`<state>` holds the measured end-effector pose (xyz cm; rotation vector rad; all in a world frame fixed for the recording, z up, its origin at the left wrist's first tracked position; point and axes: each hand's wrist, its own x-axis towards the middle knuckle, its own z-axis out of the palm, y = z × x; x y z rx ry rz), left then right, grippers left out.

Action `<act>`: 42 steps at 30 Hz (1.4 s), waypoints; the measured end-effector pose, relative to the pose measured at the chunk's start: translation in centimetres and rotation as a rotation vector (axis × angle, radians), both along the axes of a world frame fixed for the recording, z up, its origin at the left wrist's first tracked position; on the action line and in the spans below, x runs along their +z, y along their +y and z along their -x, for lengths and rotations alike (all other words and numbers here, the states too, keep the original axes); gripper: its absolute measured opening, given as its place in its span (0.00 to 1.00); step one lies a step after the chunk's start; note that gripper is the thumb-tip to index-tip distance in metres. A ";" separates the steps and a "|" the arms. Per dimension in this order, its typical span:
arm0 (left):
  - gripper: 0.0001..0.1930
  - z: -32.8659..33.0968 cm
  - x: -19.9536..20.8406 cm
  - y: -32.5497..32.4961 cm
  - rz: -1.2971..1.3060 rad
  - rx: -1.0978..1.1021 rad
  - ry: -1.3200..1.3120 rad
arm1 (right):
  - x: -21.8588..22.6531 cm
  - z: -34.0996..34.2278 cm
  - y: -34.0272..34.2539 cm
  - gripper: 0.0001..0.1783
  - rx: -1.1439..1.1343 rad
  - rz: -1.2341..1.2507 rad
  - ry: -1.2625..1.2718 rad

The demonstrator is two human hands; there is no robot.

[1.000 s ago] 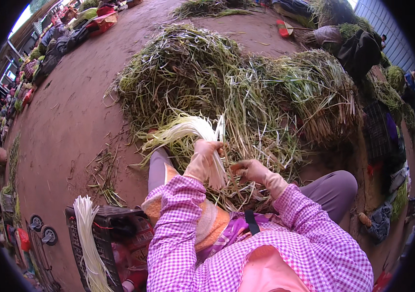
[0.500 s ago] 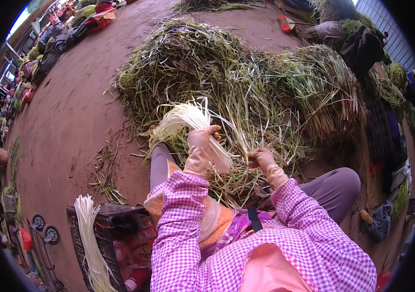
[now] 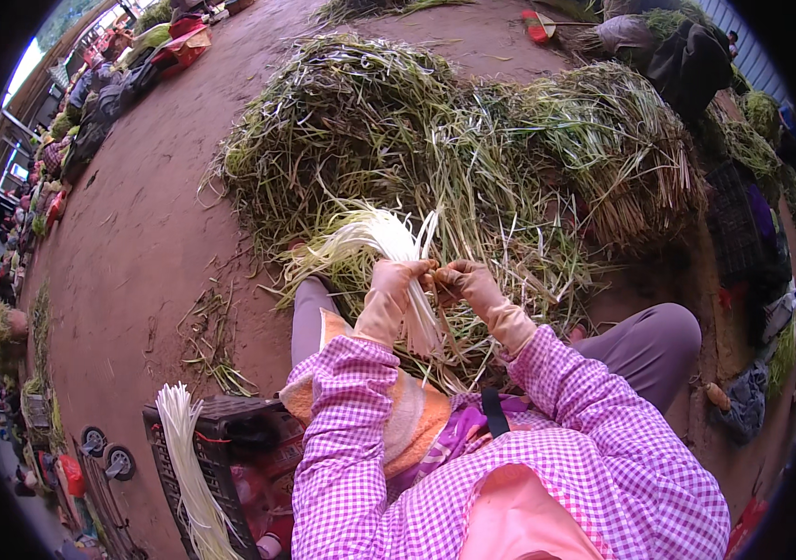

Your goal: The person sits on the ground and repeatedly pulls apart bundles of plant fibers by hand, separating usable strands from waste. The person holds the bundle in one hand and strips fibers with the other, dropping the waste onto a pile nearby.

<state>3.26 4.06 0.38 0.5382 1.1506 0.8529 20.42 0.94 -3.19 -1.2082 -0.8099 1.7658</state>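
Observation:
My left hand, in a tan rubber glove, is closed round a bunch of pale stalks. Their white and yellowish ends fan out above the fist, and the cut-looking ends hang below it. My right hand, gloved alike, has its fingers pinched together right beside the left fingertips. What lies in that pinch is too small to make out. Both hands are over a large heap of green and dry leafy stalks, which spreads between my knees and beyond.
Left of my lap stands a dark plastic crate with another pale stalk bunch lying along its side. An orange towel covers my thigh. Loose trimmings litter the brown floor. A grey cloth bundle lies at the right.
My right hand has moved left and up, away from the loose stalks, to meet the left. The bunch in my left hand has shifted slightly right and stands more upright.

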 end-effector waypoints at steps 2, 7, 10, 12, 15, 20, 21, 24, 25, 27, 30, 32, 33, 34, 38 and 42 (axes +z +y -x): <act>0.07 -0.3 0.0 0.1 -0.006 0.038 0.051 | 1.2 0.3 -0.3 0.12 0.084 0.046 -0.210; 0.06 -0.3 1.4 0.3 -0.036 0.118 0.113 | 1.7 -3.2 -3.8 0.13 0.593 -0.032 -1.060; 0.06 -0.4 2.3 0.0 -0.003 0.105 0.092 | -0.6 -7.5 -4.8 0.17 0.842 0.120 -1.291; 0.08 -0.2 2.7 0.1 -0.047 0.094 0.081 | -1.8 -9.6 -5.3 0.20 1.115 0.133 -1.587; 0.09 0.6 2.7 0.4 -0.093 0.115 0.007 | -1.7 -10.2 -5.2 0.18 1.020 0.091 -1.644; 0.11 0.9 2.6 0.0 -0.084 0.009 0.016 | 2.6 -4.7 -2.7 0.19 0.338 -0.073 -1.060; 0.10 0.7 2.6 -0.2 -0.069 -0.014 0.063 | 3.4 -3.6 -1.7 0.21 0.238 -0.101 -0.692; 0.07 -0.7 2.3 -0.6 -0.038 0.014 0.150 | 3.6 0.6 1.2 0.18 0.050 0.020 -0.130; 0.06 -1.1 2.0 -0.6 -0.038 0.027 0.195 | 3.2 1.1 1.6 0.17 0.025 -0.020 -0.108; 0.05 -1.4 0.9 0.1 0.008 -0.056 0.332 | 2.1 1.6 1.8 0.15 -0.110 0.078 0.055; 0.11 -1.3 -1.6 1.5 -0.058 -0.265 0.692 | 0.9 0.6 0.4 0.11 -0.196 -0.039 0.025; 0.12 -1.4 -3.6 2.0 0.022 -0.214 0.632 | 1.0 -0.4 -0.5 0.10 -0.275 -0.046 -0.111; 0.12 -1.6 -4.5 2.1 0.020 -0.236 0.665 | 1.4 -1.1 -0.8 0.10 -0.278 -0.140 -0.045; 0.11 -1.6 -5.1 2.5 0.027 -0.288 0.710 | 1.9 -1.5 -0.9 0.11 -0.313 -0.179 -0.020; 0.04 -1.8 -5.6 2.4 0.008 -0.318 0.851 | 4.7 -4.3 -0.8 0.13 -0.369 -0.418 -0.007; 0.04 -0.9 -2.0 1.4 0.011 -0.414 0.834 | 7.1 -7.9 -0.7 0.12 -0.475 -0.482 -0.094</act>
